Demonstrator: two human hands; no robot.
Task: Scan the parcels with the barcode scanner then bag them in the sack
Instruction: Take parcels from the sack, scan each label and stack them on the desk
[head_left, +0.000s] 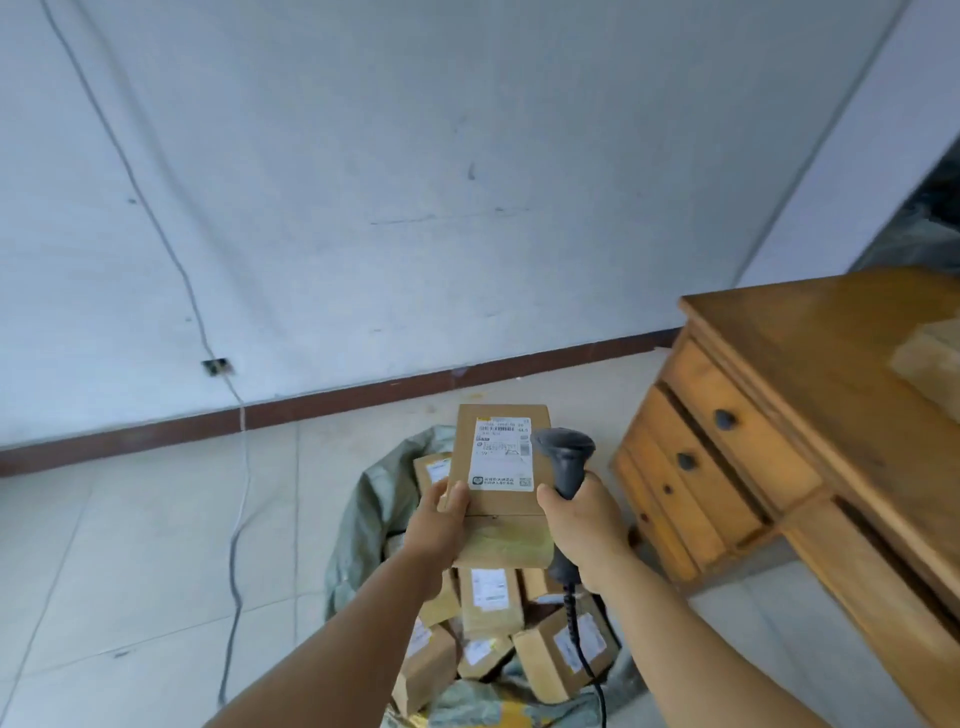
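Note:
My left hand (441, 525) grips a brown cardboard parcel (498, 499) by its left edge and holds it up over the sack, white label facing me. My right hand (587, 530) is wrapped round the handle of a dark barcode scanner (566, 457), whose head sits just right of the label. The scanner's coiled cable hangs down past my right forearm. Below both hands lies an open green woven sack (369, 509) on the floor. Several labelled cardboard parcels (491, 603) lie inside it.
A wooden desk (810, 395) with three drawers stands at the right, another parcel (930, 364) on its top. A white wall with a dark red skirting runs behind. A thin grey cable (239, 519) trails from a wall socket across the tiled floor at the left.

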